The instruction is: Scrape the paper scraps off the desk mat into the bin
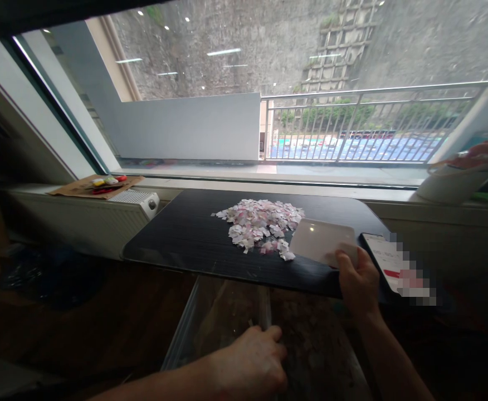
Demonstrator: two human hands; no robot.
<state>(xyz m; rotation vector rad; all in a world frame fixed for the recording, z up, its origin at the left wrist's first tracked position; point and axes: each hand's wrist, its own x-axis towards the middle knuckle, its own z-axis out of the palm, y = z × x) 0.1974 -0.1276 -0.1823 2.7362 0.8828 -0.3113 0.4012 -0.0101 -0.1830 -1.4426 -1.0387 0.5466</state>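
Note:
A loose pile of small white and pink paper scraps (260,220) lies on the dark tabletop (172,234). My right hand (359,275) grips a thin, whitish, rounded rectangular plastic sheet (321,239) by its near right corner. The sheet is tilted, and its left edge is close beside the scraps. Below the table's front edge, my left hand (254,356) has its fingers curled at the edge of a clear plastic container (223,312). Whether that container is a stiff box or a bag I cannot tell. The left fingertips are partly hidden.
A phone (390,267) with a lit screen lies at the table's right end. On the left, a white radiator (97,214) carries brown cardboard (71,188) with small coloured items. A large window stands behind the table, and a white pot-like vessel (448,181) sits on the right sill.

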